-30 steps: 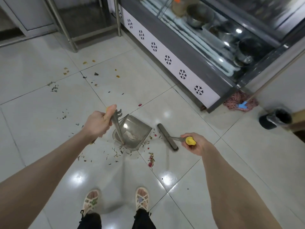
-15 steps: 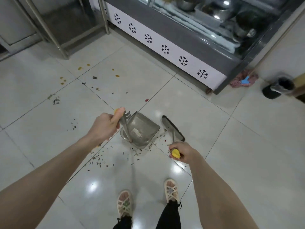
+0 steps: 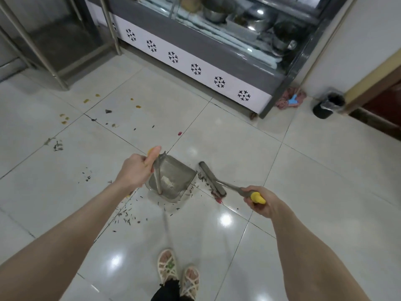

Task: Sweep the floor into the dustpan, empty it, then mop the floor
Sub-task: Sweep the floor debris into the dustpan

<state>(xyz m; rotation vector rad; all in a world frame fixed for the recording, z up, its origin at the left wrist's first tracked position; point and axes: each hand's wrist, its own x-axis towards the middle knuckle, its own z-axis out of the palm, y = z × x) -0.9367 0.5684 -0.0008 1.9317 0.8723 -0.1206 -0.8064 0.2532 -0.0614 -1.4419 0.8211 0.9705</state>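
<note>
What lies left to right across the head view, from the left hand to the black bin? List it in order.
left hand → dustpan → broom → right hand → mop → black bin

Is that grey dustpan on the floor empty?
Nearly empty: the grey metal dustpan holds one pale clump of debris, while dark bits lie outside it.

This looks like a food shop kitchen: a glass cooler (image 3: 227,40) holds metal pots (image 3: 217,11), beside steel racks (image 3: 54,40) on a tiled floor (image 3: 303,170).
</note>
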